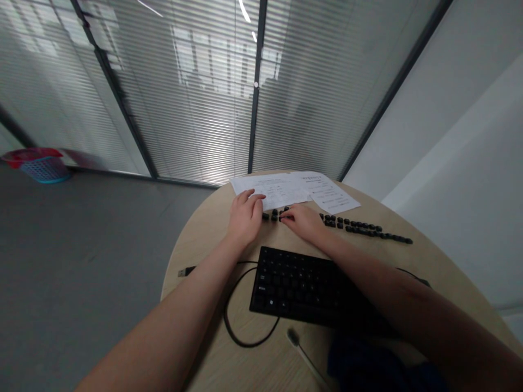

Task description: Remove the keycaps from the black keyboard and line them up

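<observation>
My left hand (pixel 245 213) rests over the edge of a printed paper (pixel 281 188), its fingers apart and holding nothing. Beside it, my right hand (pixel 303 220) has its fingertips pinched at small black keycaps (pixel 274 215); whether a cap is between them is too small to tell. More black keycaps (pixel 363 228) run in two rows to the right of that hand. Nearer to me lies a black keyboard (pixel 296 283), partly covered by my right forearm.
On the round wooden table (pixel 192 245) are a second paper (pixel 330 196), a USB plug (pixel 186 271), a looped black cable (pixel 229 321) and a toothbrush (pixel 304 354). A blue and red basket (pixel 44 166) stands on the floor at the left.
</observation>
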A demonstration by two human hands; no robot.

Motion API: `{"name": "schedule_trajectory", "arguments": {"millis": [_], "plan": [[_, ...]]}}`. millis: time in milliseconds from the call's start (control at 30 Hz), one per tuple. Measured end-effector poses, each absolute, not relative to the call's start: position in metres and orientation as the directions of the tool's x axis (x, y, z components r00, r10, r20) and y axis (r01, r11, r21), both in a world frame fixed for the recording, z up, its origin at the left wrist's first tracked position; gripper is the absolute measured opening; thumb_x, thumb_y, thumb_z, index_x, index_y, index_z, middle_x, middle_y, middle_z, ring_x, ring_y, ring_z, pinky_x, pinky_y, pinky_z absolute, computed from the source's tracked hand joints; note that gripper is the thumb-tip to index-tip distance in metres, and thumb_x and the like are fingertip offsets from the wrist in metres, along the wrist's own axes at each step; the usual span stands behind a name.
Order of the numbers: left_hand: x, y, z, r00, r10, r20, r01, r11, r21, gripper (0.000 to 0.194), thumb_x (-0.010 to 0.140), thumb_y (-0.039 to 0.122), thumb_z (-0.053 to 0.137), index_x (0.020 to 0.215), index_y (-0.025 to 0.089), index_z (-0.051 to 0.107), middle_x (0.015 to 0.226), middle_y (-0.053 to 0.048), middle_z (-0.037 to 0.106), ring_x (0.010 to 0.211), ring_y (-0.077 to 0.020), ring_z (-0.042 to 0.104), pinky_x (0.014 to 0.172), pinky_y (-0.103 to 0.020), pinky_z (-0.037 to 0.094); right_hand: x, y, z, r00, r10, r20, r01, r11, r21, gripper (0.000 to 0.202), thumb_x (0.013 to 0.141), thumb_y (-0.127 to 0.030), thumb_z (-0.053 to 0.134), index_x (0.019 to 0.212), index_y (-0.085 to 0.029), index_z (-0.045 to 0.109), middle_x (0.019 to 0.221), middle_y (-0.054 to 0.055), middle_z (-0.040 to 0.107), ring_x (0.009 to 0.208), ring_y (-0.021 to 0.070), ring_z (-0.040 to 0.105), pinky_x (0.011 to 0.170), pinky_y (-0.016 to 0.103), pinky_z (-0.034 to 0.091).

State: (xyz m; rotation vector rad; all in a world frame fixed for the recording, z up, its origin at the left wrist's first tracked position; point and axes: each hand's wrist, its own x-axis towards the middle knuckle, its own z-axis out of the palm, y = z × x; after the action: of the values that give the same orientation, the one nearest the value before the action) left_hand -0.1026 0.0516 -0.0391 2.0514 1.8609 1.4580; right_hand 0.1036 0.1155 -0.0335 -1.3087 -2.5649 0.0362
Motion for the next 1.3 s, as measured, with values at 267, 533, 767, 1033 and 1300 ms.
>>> {"name": "schedule_trajectory", "arguments": {"millis": [267, 533, 767, 1033, 1300], "plan": [[-0.103, 0.051, -0.038, -0.144, 0.783, 0.605, 0.747, -0.315, 0.585, 0.048, 0.108, 0.035, 0.033, 0.124, 0.016, 0.074, 0.139, -0.016, 0.067, 0.135, -0.0293, 0.057, 0.119, -0.050, 0.042, 0.097, 0.116, -0.033, -0.543, 0.815, 0.202, 0.806, 0.574, -0.144, 0.020, 0.097, -0.032, 0.067, 0.105, -0.027, 0.085, 0.102, 0.008, 0.079, 0.095, 0.0260, 0.071, 0.079, 0.034, 0.051], [-0.105, 0.047, -0.035, -0.136, 0.778, 0.613, 0.737, -0.334, 0.588, 0.052, 0.110, 0.039, 0.029, 0.124, 0.016, 0.074, 0.138, -0.016, 0.067, 0.136, -0.0283, 0.057, 0.120, -0.049, 0.042, 0.103, 0.113, -0.020, -0.512, 0.823, 0.247, 0.805, 0.560, -0.197, 0.017, 0.092, -0.033, 0.074, 0.103, -0.024, 0.084, 0.101, 0.008, 0.079, 0.093, 0.0247, 0.071, 0.080, 0.034, 0.052], [-0.104, 0.044, -0.031, -0.155, 0.751, 0.642, 0.725, -0.354, 0.590, 0.054, 0.111, 0.040, 0.027, 0.117, 0.018, 0.076, 0.130, -0.013, 0.072, 0.128, -0.0286, 0.061, 0.117, -0.050, 0.044, 0.120, 0.112, -0.018, -0.442, 0.884, 0.155, 0.851, 0.467, -0.240, 0.019, 0.092, -0.028, 0.072, 0.106, -0.027, 0.084, 0.100, 0.005, 0.083, 0.092, 0.0249, 0.074, 0.078, 0.035, 0.054], [-0.105, 0.044, -0.031, -0.159, 0.735, 0.660, 0.729, -0.363, 0.580, 0.052, 0.111, 0.040, 0.028, 0.114, 0.020, 0.076, 0.127, -0.011, 0.073, 0.127, -0.0278, 0.061, 0.115, -0.049, 0.045, 0.115, 0.111, -0.024, -0.436, 0.890, 0.134, 0.865, 0.455, -0.211, 0.014, 0.091, -0.032, 0.073, 0.099, -0.028, 0.085, 0.101, 0.005, 0.083, 0.095, 0.0271, 0.074, 0.080, 0.036, 0.055], [-0.106, 0.044, -0.030, -0.141, 0.722, 0.677, 0.726, -0.390, 0.567, 0.053, 0.111, 0.041, 0.028, 0.115, 0.017, 0.076, 0.127, -0.013, 0.072, 0.126, -0.0280, 0.061, 0.115, -0.048, 0.045, 0.115, 0.111, -0.027, -0.437, 0.884, 0.163, 0.856, 0.465, -0.226, 0.012, 0.090, -0.030, 0.075, 0.096, -0.025, 0.083, 0.097, 0.006, 0.083, 0.091, 0.0255, 0.074, 0.078, 0.036, 0.053]]}}
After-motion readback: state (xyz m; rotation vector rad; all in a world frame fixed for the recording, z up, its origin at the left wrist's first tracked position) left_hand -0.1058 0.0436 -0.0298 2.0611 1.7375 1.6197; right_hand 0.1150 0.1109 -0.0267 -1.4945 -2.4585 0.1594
